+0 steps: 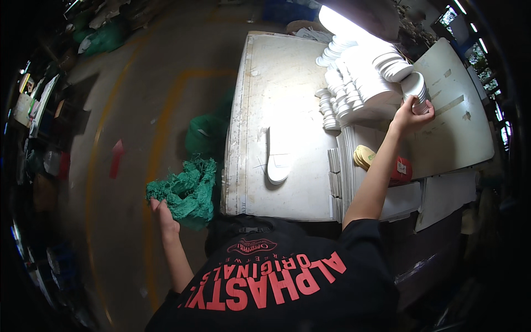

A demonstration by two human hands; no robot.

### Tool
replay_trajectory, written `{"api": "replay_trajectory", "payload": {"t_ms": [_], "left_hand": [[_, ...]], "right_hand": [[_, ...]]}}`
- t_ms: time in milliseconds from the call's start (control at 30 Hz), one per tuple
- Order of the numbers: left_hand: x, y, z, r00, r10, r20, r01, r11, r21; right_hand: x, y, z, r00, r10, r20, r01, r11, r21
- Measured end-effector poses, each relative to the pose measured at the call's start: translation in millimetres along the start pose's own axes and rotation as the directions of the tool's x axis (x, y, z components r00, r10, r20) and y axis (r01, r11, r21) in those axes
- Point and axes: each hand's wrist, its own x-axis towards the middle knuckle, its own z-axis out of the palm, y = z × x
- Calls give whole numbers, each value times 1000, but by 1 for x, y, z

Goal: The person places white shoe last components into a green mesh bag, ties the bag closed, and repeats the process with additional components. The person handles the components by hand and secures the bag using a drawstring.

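Observation:
My left hand [165, 217], low at the left beside the table, is closed on the frayed rim of a green woven mesh sack [191, 191]. The sack's inside cannot be seen. On the far right my right arm reaches across the table, and my right hand [412, 115] grips the lower end of a stack of white insoles [415, 87]. Next to it many more white insoles [359, 83] lie in tight rows, partly washed out by the lamp's glare. A separate white insole pile [278, 169] rests alone in the middle of the table.
The white worktable [249, 127] has scuffed edges. Upright grey-white sheets [347, 160], yellow sole-shaped pieces [364, 156] and a red container [401, 170] sit near my right forearm. A bright lamp [345, 22] hangs over the far side. Another green bag [202, 133] lies on the floor.

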Motion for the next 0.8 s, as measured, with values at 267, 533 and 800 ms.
{"api": "replay_trajectory", "payload": {"t_ms": [267,533,800], "left_hand": [[12,-4,2,997,-56,-46,52,995,-87],[15,0,9,997,-63,-39,60,995,-80],[16,1,7,1000,-28,-7,28,999,-16]], "right_hand": [[6,-25,-62,945,314,86,-298,727,618],[-8,-13,-75,905,412,109,-347,563,751],[-22,41,-67,793,568,218,-370,164,915]]}}
